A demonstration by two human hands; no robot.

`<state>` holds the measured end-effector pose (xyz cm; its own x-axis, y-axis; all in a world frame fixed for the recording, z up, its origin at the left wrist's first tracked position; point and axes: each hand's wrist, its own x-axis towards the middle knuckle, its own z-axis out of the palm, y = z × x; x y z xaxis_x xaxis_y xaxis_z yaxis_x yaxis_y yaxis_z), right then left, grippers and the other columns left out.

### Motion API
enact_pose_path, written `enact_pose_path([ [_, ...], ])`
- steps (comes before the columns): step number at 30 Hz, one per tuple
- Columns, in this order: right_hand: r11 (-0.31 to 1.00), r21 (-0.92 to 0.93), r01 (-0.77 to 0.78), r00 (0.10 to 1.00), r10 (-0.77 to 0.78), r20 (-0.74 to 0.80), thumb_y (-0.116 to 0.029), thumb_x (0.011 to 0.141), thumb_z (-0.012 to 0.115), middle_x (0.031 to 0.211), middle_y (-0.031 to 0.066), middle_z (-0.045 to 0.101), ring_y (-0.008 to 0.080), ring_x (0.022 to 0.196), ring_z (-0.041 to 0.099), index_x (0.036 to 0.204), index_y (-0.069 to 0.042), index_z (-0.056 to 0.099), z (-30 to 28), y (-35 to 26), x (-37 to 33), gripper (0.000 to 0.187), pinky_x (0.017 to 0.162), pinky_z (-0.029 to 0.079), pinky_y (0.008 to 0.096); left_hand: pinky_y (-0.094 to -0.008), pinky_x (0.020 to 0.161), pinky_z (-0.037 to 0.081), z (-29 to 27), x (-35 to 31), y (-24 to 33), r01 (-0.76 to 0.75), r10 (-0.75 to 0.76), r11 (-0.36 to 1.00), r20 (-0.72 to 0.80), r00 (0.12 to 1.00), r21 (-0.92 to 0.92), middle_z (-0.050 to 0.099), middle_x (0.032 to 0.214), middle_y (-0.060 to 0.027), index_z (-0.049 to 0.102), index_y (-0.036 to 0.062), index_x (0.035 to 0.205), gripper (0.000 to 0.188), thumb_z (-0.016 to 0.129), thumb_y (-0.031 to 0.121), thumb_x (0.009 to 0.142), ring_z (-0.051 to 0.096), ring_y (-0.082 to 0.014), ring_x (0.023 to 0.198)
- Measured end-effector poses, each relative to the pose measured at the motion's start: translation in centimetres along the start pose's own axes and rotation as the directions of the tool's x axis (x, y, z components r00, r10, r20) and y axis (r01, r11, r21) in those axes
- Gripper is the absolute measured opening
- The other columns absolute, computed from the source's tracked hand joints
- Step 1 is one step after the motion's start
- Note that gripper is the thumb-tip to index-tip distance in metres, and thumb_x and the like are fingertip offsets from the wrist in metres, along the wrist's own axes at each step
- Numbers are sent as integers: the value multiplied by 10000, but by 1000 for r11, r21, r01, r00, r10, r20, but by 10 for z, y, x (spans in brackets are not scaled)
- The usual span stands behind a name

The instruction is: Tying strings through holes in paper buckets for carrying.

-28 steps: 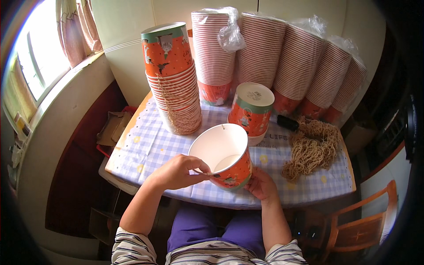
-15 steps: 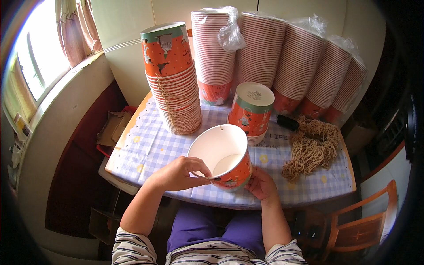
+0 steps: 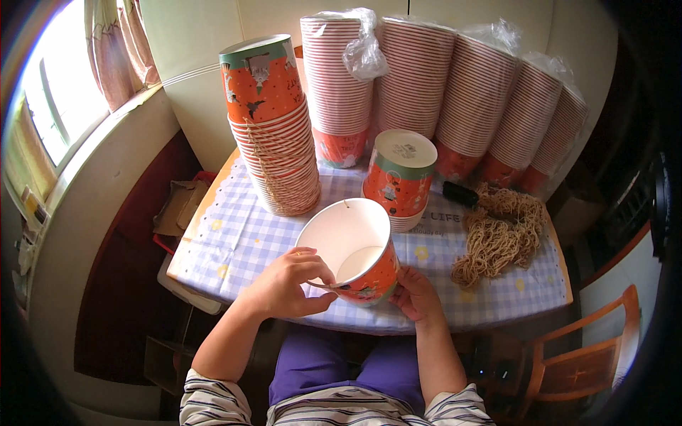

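Note:
An orange paper bucket (image 3: 353,250) with a white inside lies tilted toward me at the table's near edge. My left hand (image 3: 289,282) pinches a thin string at the bucket's near rim. My right hand (image 3: 415,293) cups the bucket's orange outer wall from below. A small hole shows at the far rim. Behind it a short stack of upturned buckets (image 3: 398,179) stands on the checked tablecloth (image 3: 238,234).
A tall leaning stack of upturned orange buckets (image 3: 275,129) stands at the left. Several wrapped stacks (image 3: 419,85) line the back wall. A pile of tan cord (image 3: 501,234) and a black tool (image 3: 461,194) lie at the right. A wooden chair (image 3: 579,358) stands lower right.
My left hand's fingers have shifted slightly at the bucket's near rim. The bucket stays in nearly the same place.

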<state>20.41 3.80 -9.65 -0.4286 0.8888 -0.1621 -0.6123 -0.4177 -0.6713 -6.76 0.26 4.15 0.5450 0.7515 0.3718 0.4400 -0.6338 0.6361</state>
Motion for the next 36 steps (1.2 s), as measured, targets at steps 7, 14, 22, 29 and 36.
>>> enact_pose_path([
  [7, 978, -180, 104, 951, -150, -270, -187, 845, 682, 875, 50, 613, 148, 680, 582, 1028, -58, 563, 14, 5, -8, 254, 592, 501, 273, -434, 933, 450, 10, -2, 6, -64, 87, 974, -101, 991, 216, 660, 777, -7, 628, 93, 758, 144, 740, 73, 670, 654, -190, 755],
  [14, -276, -823, 497, 429, -746, 509, -63, 712, 726, 984, 122, 584, 291, 889, 565, 1004, -53, 563, 66, 22, -52, 334, 763, 463, 359, -420, 908, 466, 24, -3, 10, -36, 43, 990, -50, 998, 135, 662, 749, 3, 658, 107, 798, 125, 739, 80, 706, 655, -184, 728],
  [22, -372, -827, 422, 363, -767, 530, -47, 649, 766, 909, 49, 581, 248, 806, 541, 924, -102, 592, 84, 46, -47, 330, 701, 434, 362, -385, 928, 429, 26, 0, 17, -42, 37, 992, 46, 998, 118, 652, 782, -27, 664, 91, 829, 155, 704, 84, 679, 634, -217, 781],
  [29, -337, -821, 460, 392, -753, 529, -49, 651, 730, 875, 43, 570, 251, 776, 538, 839, -112, 580, 86, 44, -47, 248, 705, 413, 370, -395, 937, 423, 29, 1, 13, -39, 34, 991, 47, 998, 129, 650, 797, -30, 665, 99, 846, 154, 676, 76, 694, 634, -215, 785],
  [36, -267, -790, 552, 433, -718, 545, -70, 655, 712, 862, 45, 556, 258, 802, 546, 833, -115, 579, 83, 36, -47, 227, 729, 406, 383, -412, 935, 426, 29, 4, 18, -52, 44, 987, 57, 997, 153, 649, 797, -29, 661, 97, 845, 148, 680, 87, 699, 635, -215, 793],
])
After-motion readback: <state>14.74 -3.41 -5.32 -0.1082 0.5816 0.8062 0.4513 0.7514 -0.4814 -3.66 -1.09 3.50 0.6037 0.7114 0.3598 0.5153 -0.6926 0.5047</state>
